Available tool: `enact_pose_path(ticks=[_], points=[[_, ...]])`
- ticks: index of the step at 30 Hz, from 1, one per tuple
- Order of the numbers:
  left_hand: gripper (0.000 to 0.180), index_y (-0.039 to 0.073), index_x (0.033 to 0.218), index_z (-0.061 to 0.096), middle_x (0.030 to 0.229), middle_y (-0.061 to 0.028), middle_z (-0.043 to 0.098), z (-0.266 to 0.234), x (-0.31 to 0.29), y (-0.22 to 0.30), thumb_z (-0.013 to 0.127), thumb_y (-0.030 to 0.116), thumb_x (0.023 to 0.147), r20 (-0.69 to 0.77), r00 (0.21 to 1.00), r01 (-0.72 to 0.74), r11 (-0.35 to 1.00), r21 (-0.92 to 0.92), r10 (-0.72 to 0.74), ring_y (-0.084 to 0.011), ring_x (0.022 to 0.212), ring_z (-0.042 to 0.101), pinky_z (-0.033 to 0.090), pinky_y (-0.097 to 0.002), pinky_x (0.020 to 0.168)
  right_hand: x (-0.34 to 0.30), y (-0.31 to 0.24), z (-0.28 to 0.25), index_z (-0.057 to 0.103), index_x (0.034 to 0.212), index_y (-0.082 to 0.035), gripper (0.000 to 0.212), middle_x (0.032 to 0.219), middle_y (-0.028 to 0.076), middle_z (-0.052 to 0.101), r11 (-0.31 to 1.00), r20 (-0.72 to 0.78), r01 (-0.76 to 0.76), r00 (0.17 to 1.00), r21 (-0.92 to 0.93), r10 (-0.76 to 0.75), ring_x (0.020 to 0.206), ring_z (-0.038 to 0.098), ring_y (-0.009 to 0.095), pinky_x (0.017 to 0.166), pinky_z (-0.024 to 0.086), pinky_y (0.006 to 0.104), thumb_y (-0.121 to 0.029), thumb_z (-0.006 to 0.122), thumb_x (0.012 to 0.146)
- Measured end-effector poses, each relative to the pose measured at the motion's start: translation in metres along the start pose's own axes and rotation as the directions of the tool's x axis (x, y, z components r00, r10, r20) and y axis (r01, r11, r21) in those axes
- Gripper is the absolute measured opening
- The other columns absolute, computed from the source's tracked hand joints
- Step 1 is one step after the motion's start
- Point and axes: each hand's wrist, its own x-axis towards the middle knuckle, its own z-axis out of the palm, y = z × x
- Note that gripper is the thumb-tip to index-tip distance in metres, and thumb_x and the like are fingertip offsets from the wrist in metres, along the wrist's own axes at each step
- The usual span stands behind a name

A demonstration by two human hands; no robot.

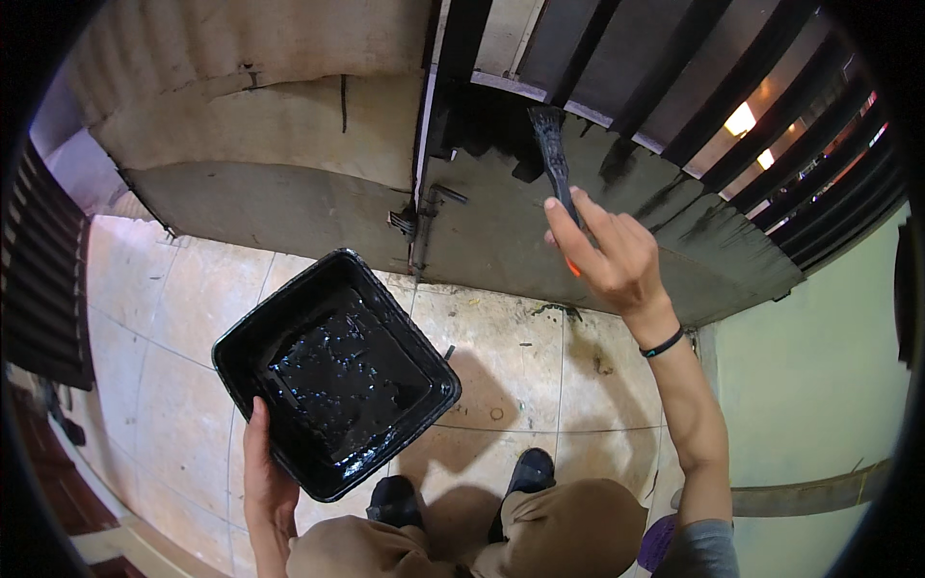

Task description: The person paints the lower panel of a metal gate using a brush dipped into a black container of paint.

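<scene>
My right hand (617, 258) is raised out in front of me, fingers wrapped around the handle of a paintbrush (554, 159). The brush runs long-ways up and away from that hand, tilted a little to my left, and its black bristles sit at the top end, touching the lower part of the metal gate (617, 207) where the grey panel is already partly smeared black just under the dark vertical bars. A bit of orange handle shows below my palm. My left hand (262, 477) is down low and close to my body, gripping the near left corner of a square black tray (252, 339) with the thumb lying up along its rim; the tray is tilted, one corner pointing away from me, and a pool of glossy black paint (342, 376) lies in its bottom. So the paint lies below and to the left of the brush tip, well apart from it, and the brush hand is the one nearer the gate while the tray hand is the one nearer me. Under the tray is a pale tiled floor (501, 356), and my two dark shoes (528, 472) stand on it just behind the tray, with my knees in brown trousers at the lower edge. To the left of the gate stands a rough plastered wall (260, 125).
</scene>
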Motion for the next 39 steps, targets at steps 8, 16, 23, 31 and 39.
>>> enact_pose_path(ticks=[8,16,23,31,39], points=[[0.071,0.002,0.15,0.052,0.146,-0.0147,0.062,0.006,-0.002,0.001,0.06,0.055,0.104,-0.017,1.0,-0.003,1.0,-0.014,0.003,-0.0287,0.132,0.06,0.047,-0.0457,0.114,-0.01,0.005,-0.016,0.074,0.122,-0.01,0.036,0.106,0.008,0.074,0.999,0.009,-0.028,1.0,-0.019,0.028,0.058,0.058,0.013,0.055,0.047,0.0266,-0.02,0.082,0.089],[0.072,0.002,0.15,0.052,0.147,-0.0141,0.061,0.007,-0.001,-0.001,0.061,0.056,0.103,-0.021,1.0,-0.009,1.0,-0.013,0.009,-0.0285,0.133,0.059,0.046,-0.0455,0.115,-0.018,0.017,-0.012,0.074,0.122,-0.011,0.039,0.107,0.01,0.074,0.998,0.006,-0.05,0.999,-0.034,0.051,0.06,0.06,0.012,0.055,0.047,0.0268,-0.018,0.084,0.085],[0.071,0.002,0.149,0.052,0.146,-0.0148,0.062,0.012,-0.003,0.0,0.06,0.056,0.103,-0.036,0.999,-0.009,1.0,0.004,0.009,-0.0291,0.133,0.06,0.046,-0.0454,0.115,-0.023,0.003,-0.013,0.075,0.122,-0.009,0.042,0.107,0.012,0.074,0.992,0.065,-0.123,0.99,0.015,0.122,0.062,0.062,0.016,0.055,0.049,0.0279,-0.018,0.086,0.082],[0.073,0.002,0.15,0.052,0.146,-0.0158,0.062,0.018,-0.002,0.0,0.059,0.057,0.104,-0.022,1.0,-0.013,1.0,0.021,0.014,-0.0308,0.133,0.06,0.046,-0.0465,0.115,-0.019,-0.003,-0.011,0.075,0.12,-0.009,0.041,0.109,0.013,0.074,0.985,0.038,-0.17,0.985,0.024,0.169,0.066,0.067,0.02,0.058,0.053,0.0298,-0.017,0.086,0.082],[0.076,0.002,0.152,0.05,0.148,-0.0161,0.06,0.02,-0.004,-0.001,0.06,0.058,0.103,-0.012,1.0,0.0,0.999,0.042,0.0,-0.031,0.135,0.059,0.044,-0.0472,0.117,-0.022,-0.002,-0.005,0.074,0.121,-0.01,0.04,0.104,0.009,0.073,0.987,-0.051,-0.159,0.986,0.015,0.16,0.061,0.062,0.016,0.054,0.049,0.0284,-0.021,0.085,0.084]])
